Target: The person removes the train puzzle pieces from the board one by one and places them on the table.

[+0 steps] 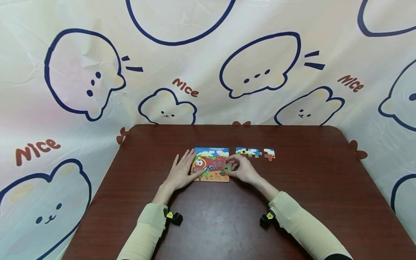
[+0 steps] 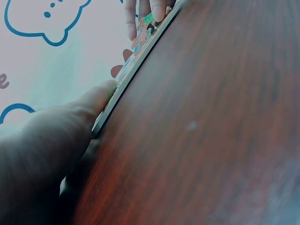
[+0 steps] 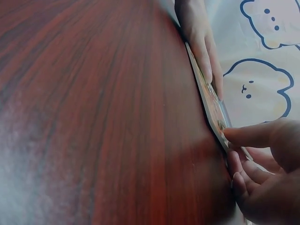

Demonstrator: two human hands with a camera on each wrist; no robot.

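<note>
Off-white cloth, printed with blue-outlined cartoon faces, makes the backdrop (image 1: 208,65) we see behind a reddish-brown table (image 1: 208,224). Two pale yellow-green sleeves (image 1: 305,224) reach in from the near side. We find the left hand (image 1: 182,173) stretched out with straight fingers, grasping nothing, and the right hand (image 1: 244,170) bent into a pinch. Between them, flat on the table, lies the puzzle (image 1: 211,164), showing a red train under a cloudy sky; the left fingers run along its left edge and the left thumb rests over its lower part. Near the far side of the right hand we count three loose pieces (image 1: 254,153), two side by side and one a little apart. Smallest to our eyes is the greenish piece (image 1: 228,167), partly covered by the right fingers and thumb that grip it at the puzzle's right edge.
</note>
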